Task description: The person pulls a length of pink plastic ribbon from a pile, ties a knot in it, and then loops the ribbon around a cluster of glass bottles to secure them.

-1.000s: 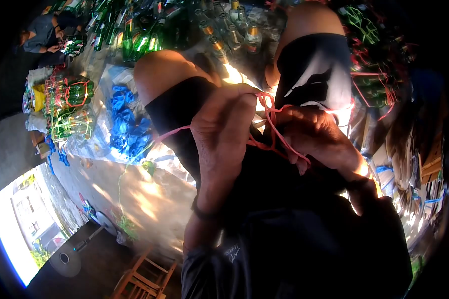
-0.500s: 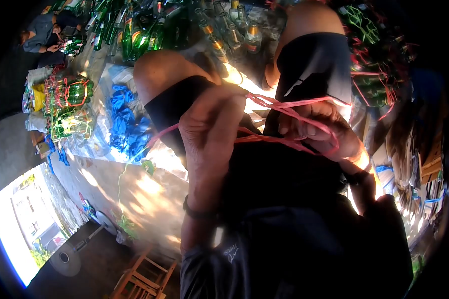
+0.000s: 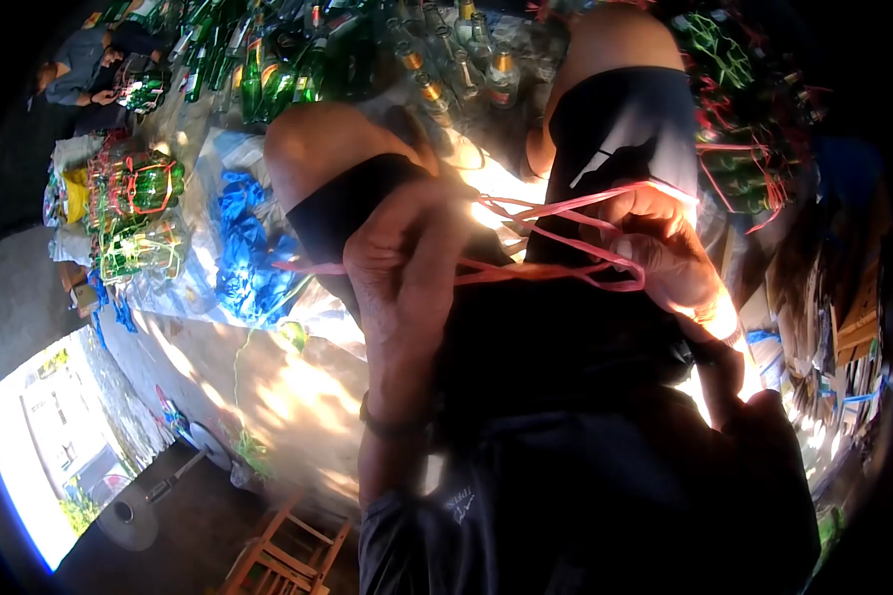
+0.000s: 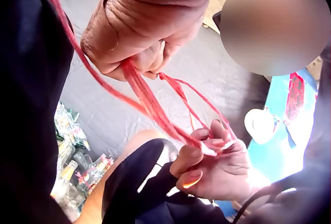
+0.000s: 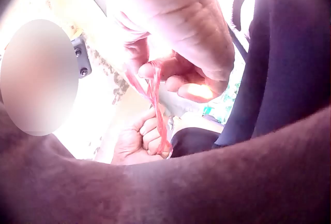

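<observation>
Strands of pink plastic twine [image 3: 566,270] stretch in long loops between my two hands, above my lap. My left hand [image 3: 407,243] grips a bundle of it in a closed fist, and one tail runs out on the hand's left side. In the left wrist view, the twine [image 4: 150,99] comes out from under the curled fingers. My right hand [image 3: 670,253], facing it, has bent fingers hooked in the other end of the loops. The right wrist view shows this hand [image 5: 181,32] with twine at its thumb and fingertips.
Green bottles [image 3: 253,89] and clear bottles [image 3: 437,94] crowd the floor beyond my knees. On the left are twine-tied bottle bundles [image 3: 149,188] and blue plastic [image 3: 248,248]. Another person [image 3: 79,74] sits at the far left. A wooden chair [image 3: 288,550] stands at lower left.
My hands have drawn apart, the left one moving left and the right one slightly rightward and up. The twine between them has spread from a small tangle into long, stretched loops.
</observation>
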The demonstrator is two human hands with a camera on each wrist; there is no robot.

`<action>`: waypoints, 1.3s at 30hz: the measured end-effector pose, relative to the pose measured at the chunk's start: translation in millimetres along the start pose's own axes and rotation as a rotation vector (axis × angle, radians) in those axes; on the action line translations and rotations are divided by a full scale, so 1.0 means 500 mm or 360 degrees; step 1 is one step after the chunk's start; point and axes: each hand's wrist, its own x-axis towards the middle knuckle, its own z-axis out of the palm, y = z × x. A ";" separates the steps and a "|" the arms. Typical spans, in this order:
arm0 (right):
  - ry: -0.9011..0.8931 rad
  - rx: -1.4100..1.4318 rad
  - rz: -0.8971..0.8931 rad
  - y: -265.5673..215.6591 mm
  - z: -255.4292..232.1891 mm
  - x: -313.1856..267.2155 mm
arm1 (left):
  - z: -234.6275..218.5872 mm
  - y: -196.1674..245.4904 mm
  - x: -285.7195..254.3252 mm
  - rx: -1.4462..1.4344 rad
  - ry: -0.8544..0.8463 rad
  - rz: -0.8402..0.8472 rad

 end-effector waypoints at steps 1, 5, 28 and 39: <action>-0.0014 -0.0118 -0.0033 -0.003 -0.003 -0.001 | -0.004 -0.007 0.001 0.0033 0.0061 0.0046; -0.0007 -0.0179 -0.0057 -0.009 -0.016 -0.009 | -0.019 -0.009 0.003 -0.0002 0.0060 0.0056; 0.0608 -0.0477 -0.0104 -0.069 -0.085 -0.094 | -0.007 -0.005 -0.008 0.0013 0.0146 -0.0046; 0.0363 -0.1819 -0.0260 -0.073 -0.032 -0.071 | -0.003 0.006 -0.024 -0.0032 0.0063 -0.0135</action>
